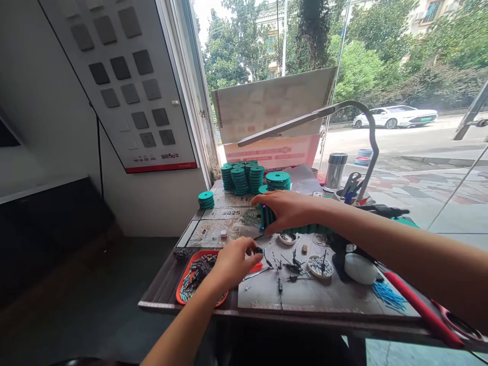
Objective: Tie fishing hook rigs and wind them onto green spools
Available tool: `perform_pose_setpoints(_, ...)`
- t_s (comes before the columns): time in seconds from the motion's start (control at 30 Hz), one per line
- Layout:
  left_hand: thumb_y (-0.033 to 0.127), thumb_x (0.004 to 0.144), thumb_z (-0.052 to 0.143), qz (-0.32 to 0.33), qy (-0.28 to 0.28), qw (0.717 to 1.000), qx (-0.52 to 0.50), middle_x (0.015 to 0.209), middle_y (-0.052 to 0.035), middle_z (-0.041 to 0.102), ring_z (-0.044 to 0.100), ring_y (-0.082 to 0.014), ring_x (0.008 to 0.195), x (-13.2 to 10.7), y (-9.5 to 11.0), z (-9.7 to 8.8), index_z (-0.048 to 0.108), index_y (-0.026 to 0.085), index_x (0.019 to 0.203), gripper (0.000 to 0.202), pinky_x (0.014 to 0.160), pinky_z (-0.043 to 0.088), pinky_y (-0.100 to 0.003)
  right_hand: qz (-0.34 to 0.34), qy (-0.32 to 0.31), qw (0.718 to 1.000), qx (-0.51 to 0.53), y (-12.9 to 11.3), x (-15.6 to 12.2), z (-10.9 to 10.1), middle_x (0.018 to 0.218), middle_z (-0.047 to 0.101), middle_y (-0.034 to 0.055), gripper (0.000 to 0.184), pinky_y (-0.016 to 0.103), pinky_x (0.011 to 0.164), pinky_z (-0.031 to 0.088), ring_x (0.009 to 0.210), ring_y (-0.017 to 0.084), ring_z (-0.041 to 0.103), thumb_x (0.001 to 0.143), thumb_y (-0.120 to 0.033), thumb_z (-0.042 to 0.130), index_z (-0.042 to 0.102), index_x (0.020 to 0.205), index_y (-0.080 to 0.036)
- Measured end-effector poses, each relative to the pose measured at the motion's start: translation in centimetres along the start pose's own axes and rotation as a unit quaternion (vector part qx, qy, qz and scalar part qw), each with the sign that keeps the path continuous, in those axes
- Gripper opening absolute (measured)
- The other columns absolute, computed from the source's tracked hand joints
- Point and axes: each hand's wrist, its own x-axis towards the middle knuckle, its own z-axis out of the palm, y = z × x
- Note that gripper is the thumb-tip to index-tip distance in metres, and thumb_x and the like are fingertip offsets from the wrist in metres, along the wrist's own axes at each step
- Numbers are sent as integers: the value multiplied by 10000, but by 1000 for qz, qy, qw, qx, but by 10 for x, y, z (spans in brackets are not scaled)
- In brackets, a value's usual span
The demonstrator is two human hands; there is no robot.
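My right hand (295,209) reaches across the table with its thumb and fingers closed round a teal spool (266,217) standing on edge. More teal spools lie in a row behind that wrist, partly hidden by it. Lower and to the left, my left hand (236,259) has its fingertips pinched at a small dark piece (259,250), too small to name. Beside this hand is an orange tray (179,295) filled with small dark and metallic parts. On the board to its right lie several thin black fishing-float-like pieces (293,267).
Stacks of teal spools (239,182) stand at the back, with a short stack (206,200) at left. A white dish of beads (320,266), blue sticks (389,296) and red-handled scissors (423,307) are at right. A lamp arm (372,137) arches over the table before the window.
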Motion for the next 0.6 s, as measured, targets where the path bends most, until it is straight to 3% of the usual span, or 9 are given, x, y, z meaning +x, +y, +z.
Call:
perform_pose_setpoints(0.1, 241, 672, 634, -19, -44, 993, 104, 876, -85, 597, 569, -286, 827, -29, 6, 19, 665, 179, 793, 140, 728, 390, -383, -11, 12, 1000, -9, -3, 7, 1, 1113, 589, 135, 685, 406, 855, 420, 1027, 310, 532, 676, -446, 698, 496, 1247, -125)
perform_pose_setpoints(0.23, 164, 674, 615, -33, -66, 984, 165, 966, -114, 600, 570, -316, 927, -42, 11, 39, 689, 172, 870, 209, 794, 397, -402, -20, 29, 999, -26, -12, 15, 1, 1059, 607, 129, 687, 404, 851, 406, 985, 305, 551, 651, -458, 722, 524, 1209, -110)
perform_pose_setpoints(0.47, 236, 769, 544, -85, 9, 988, 126, 968, -67, 591, 572, -252, 882, -41, 3, 15, 599, 201, 982, 223, 739, 377, -348, -21, 49, 998, -21, -13, 17, 3, 1092, 599, 135, 697, 386, 823, 414, 970, 302, 562, 643, -402, 740, 511, 1227, -99)
perform_pose_setpoints(0.6, 243, 739, 567, -85, 11, 995, 55, 986, -52, 593, 555, -219, 872, -34, -5, 11, 550, 206, 1067, 330, 737, 372, -308, -20, 56, 998, 2, -13, 26, 4, 1129, 590, 134, 697, 346, 800, 431, 1000, 285, 559, 657, -397, 737, 496, 1236, -95)
